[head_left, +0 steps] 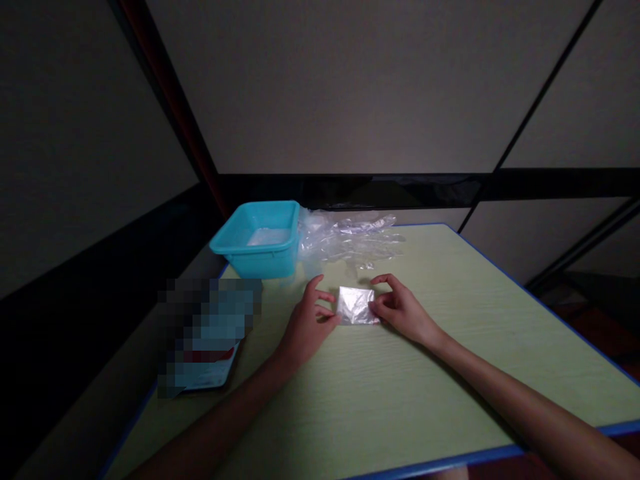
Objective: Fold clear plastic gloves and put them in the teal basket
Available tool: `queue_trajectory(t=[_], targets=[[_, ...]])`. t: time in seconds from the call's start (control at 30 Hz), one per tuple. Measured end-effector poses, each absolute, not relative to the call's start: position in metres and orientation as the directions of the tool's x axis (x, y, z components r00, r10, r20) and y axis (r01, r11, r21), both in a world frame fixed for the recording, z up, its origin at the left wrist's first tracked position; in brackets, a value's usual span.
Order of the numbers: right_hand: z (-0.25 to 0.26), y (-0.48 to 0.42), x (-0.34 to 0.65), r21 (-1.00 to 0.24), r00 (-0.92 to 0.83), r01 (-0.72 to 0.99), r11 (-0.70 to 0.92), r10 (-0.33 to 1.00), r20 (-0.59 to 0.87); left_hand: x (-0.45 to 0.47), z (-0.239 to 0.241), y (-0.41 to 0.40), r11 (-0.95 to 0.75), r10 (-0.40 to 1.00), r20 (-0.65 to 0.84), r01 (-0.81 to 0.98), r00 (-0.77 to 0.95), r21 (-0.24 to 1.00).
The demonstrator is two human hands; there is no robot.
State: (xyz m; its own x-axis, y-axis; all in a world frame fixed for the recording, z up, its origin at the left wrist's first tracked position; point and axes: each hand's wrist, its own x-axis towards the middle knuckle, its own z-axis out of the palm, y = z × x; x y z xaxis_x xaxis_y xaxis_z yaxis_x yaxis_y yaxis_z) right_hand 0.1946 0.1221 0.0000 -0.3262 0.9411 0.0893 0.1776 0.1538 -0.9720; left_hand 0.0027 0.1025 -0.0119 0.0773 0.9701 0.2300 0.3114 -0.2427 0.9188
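Observation:
A small, shiny, folded rectangle of clear plastic (355, 307) lies on the pale green table (400, 393) between my hands. My right hand (400, 310) pinches its right edge between the thumb and curled fingers, while the index finger arches above. At the left edge, my left hand (313, 320) has its fingers spread apart; its thumb tip reaches the lower left corner. Beyond both hands, crumpled sheets of clear plastic (345, 240) are spread beside a turquoise basin (265, 261).
The basin stands at the table's far left, with something whitish (269, 236) inside. A flat, blurred-out object (215, 340) with a dark edge lies along the left side. Blue edging (545, 297) borders the table, and a pale panelled wall (340, 87) rises behind it.

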Motion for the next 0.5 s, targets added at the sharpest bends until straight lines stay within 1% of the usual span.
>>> queue_trajectory(t=[0.07,0.13,0.2,0.27,0.33,0.4,0.5], targets=[[-0.002,0.123,0.195,-0.971,-0.315,0.173,0.167,0.943,0.107,0.003,-0.012,0.102,-0.238,0.971,0.23,0.311,0.062,0.92],[-0.002,0.122,0.196,-0.952,-0.281,0.197,0.233,0.944,0.173,0.004,-0.012,0.102,-0.238,0.971,0.231,0.308,0.06,0.921],[0.0,0.119,0.198,-0.884,-0.236,0.307,0.353,0.928,0.289,0.004,-0.012,0.102,-0.236,0.972,0.23,0.305,0.058,0.923],[0.005,0.114,0.199,-0.749,-0.252,0.455,0.481,0.877,0.41,0.004,-0.012,0.102,-0.232,0.973,0.227,0.308,0.052,0.923],[0.009,0.108,0.198,-0.598,-0.353,0.55,0.583,0.811,0.466,0.004,-0.012,0.103,-0.228,0.973,0.224,0.314,0.049,0.922],[0.012,0.104,0.195,-0.462,-0.492,0.591,0.661,0.749,0.443,0.004,-0.013,0.103,-0.23,0.973,0.225,0.316,0.053,0.92],[0.009,0.1,0.19,-0.273,-0.66,0.623,0.733,0.68,0.32,0.005,-0.013,0.103,-0.224,0.974,0.217,0.313,0.057,0.923]])
